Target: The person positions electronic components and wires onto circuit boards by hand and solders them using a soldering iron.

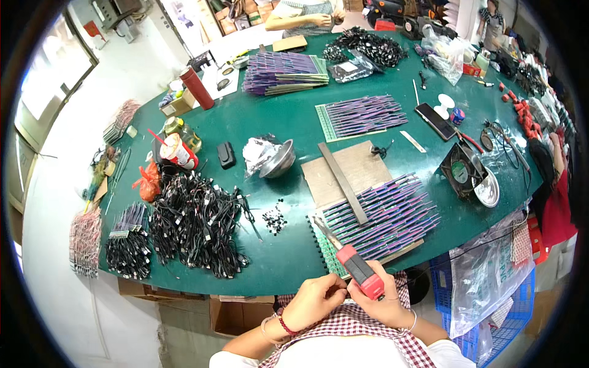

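My right hand (386, 302) is closed round the red and black handle of a soldering iron (359, 268), whose metal tip points up and left. The fingers of my left hand (313, 302) are pinched together beside the handle's lower end; what they hold, if anything, is hidden. Just beyond the tip lies a green circuit board panel (331, 260) with many purple strips (399, 211) in rows. A flat bar (341, 183) lies across these strips and a brown board (316, 172).
Left of the panel are small black parts (276, 219) and a heap of black cables (199, 227). A metal bowl (279, 161) stands behind them. To the right are a small fan (461, 170) and a phone (435, 121). Another person (305, 18) sits across the table (276, 116).
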The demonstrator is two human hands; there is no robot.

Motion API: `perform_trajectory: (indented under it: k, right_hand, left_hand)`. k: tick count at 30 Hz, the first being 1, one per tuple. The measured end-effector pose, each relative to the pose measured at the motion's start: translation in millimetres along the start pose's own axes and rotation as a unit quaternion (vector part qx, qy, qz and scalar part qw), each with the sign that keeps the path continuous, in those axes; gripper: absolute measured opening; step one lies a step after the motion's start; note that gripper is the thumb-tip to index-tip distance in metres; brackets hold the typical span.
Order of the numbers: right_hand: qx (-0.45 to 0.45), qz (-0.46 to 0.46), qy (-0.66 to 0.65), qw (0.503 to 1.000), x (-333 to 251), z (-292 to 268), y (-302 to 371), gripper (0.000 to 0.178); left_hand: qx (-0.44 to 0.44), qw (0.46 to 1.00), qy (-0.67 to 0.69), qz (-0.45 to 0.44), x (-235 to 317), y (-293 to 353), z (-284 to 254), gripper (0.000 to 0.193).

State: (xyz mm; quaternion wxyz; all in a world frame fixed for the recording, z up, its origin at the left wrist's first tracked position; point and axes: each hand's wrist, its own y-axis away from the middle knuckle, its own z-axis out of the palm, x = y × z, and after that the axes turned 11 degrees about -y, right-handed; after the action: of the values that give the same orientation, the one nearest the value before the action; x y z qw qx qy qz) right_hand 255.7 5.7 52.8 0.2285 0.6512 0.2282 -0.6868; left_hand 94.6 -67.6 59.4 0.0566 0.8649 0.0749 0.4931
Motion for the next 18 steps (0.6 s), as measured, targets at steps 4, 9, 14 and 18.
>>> perform_trajectory:
  k: [4, 9, 14, 18]
  right_hand:
    - [-0.007, 0.007, 0.013, 1.0, -2.1, 4.1, -6.6, 0.032]
    - [0.048, 0.08, -0.072, 0.993, 6.0, -18.5, 6.2, 0.03]
    - [0.071, 0.093, -0.078, 0.99, 21.7, -60.7, 36.8, 0.017]
    - [0.06, 0.083, -0.073, 0.992, 34.1, -73.4, 66.7, 0.019]
  left_hand:
    - [-0.054, 0.998, 0.017, 0.001, -7.2, -10.5, -12.0, 0.008]
    - [-0.121, 0.952, 0.254, -0.124, -41.8, -21.4, -15.9, 0.006]
    - [-0.148, 0.921, 0.282, -0.225, -62.9, -30.1, -26.7, 0.011]
    - [-0.143, 0.932, 0.253, -0.217, -62.3, -34.4, -23.3, 0.013]
